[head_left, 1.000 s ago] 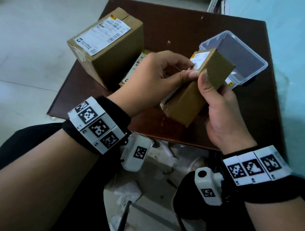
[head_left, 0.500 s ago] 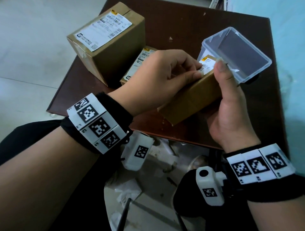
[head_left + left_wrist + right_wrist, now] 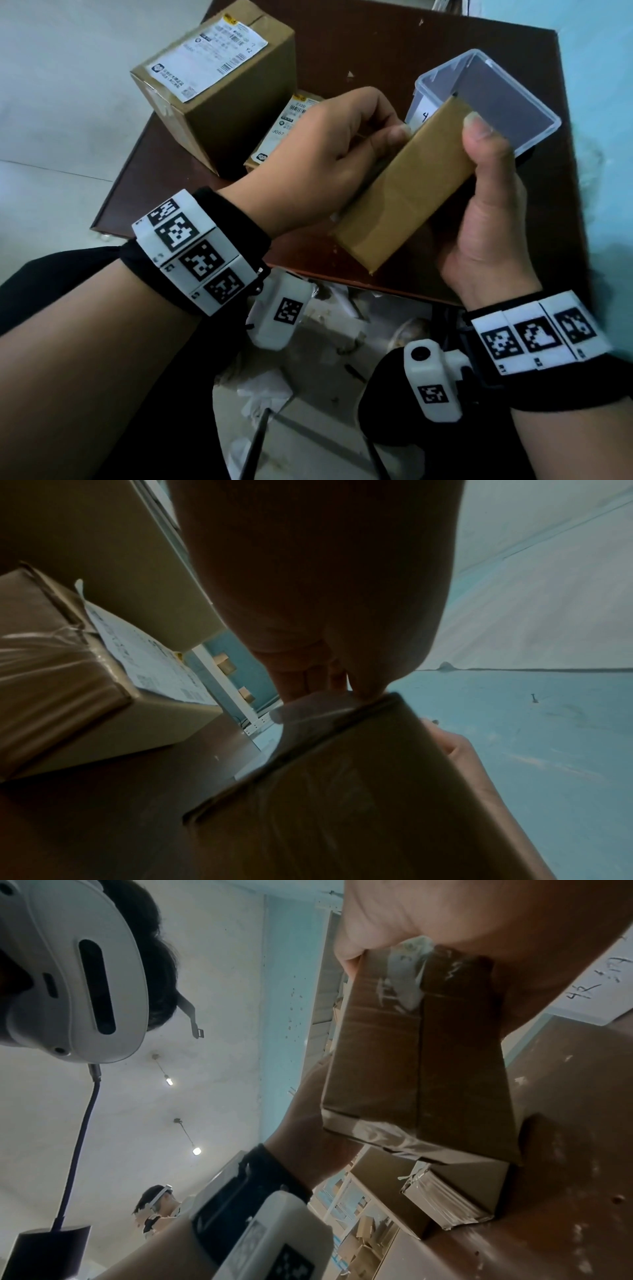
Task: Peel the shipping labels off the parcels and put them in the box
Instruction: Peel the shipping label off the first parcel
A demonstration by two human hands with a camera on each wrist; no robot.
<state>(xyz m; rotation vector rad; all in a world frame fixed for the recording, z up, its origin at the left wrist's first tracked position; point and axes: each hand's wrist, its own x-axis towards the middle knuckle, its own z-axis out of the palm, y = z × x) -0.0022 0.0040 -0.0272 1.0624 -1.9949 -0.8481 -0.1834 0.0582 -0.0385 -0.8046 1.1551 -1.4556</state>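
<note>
Since a second ago, the small parcel [image 3: 407,195] is being tilted, label face away, above the desk [image 3: 394,51]. It is being gripped by the right hand [image 3: 486,219]; its shipping label [image 3: 308,707] is being pinched by the left hand [image 3: 329,154]. Peeling seems underway; next, pulling it free toward the clear plastic box [image 3: 534,102].

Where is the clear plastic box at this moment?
In the head view the clear plastic box stands on the brown table at the far right, just behind the small parcel held in both hands.
</note>
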